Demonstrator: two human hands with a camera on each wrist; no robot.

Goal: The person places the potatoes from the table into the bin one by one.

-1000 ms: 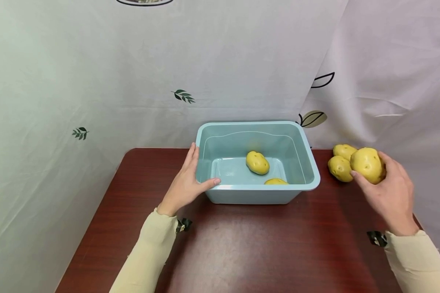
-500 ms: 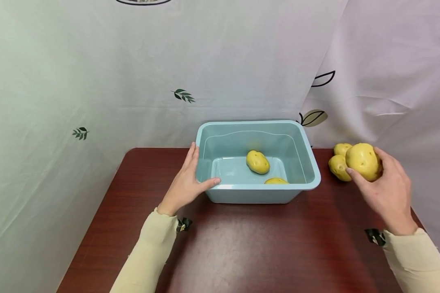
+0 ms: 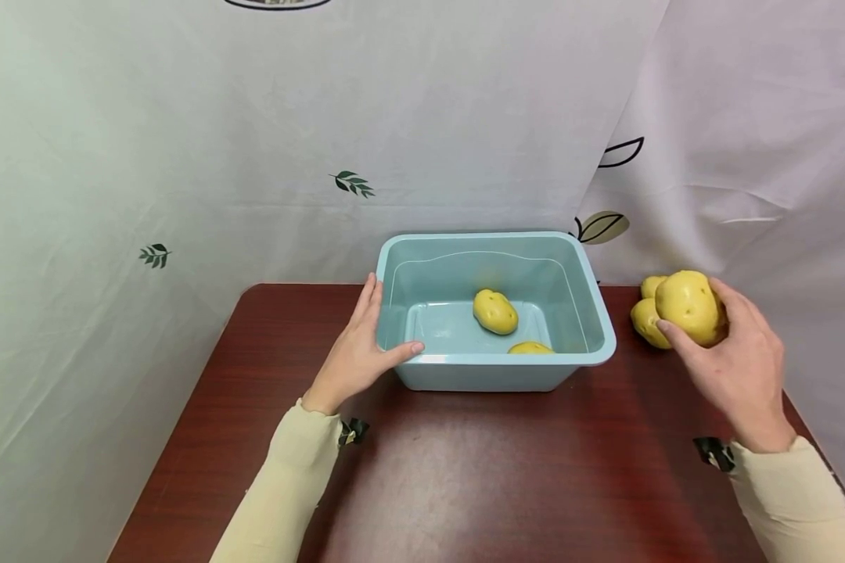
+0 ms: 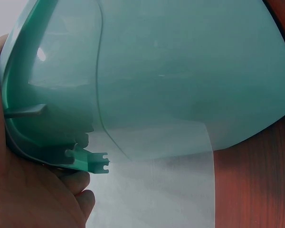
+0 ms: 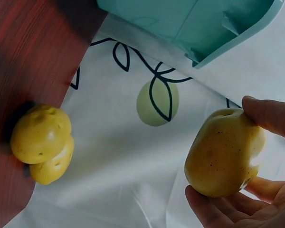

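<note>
A light blue plastic bin (image 3: 479,377) stands at the table's far edge with two yellow potatoes inside: one potato (image 3: 495,312) near the middle, another potato (image 3: 531,348) partly hidden by the front wall. My left hand (image 3: 352,360) rests on the bin's front left corner, fingers fairly straight along the side, thumb on the front rim. In the left wrist view that hand (image 4: 33,194) touches the rim from outside. My right hand (image 3: 742,363) holds a potato (image 3: 688,306) between thumb and fingers. The right wrist view shows this potato (image 5: 223,154) raised above the table.
Right of the bin, a potato (image 3: 648,322) and one behind it (image 3: 651,286) lie together on the dark red-brown table (image 3: 479,477), partly hidden by the held potato. A pale printed cloth (image 3: 465,117) hangs directly behind the table.
My right hand has moved a little left with its potato, covering more of the two potatoes behind. The left hand and the bin have stayed put.
</note>
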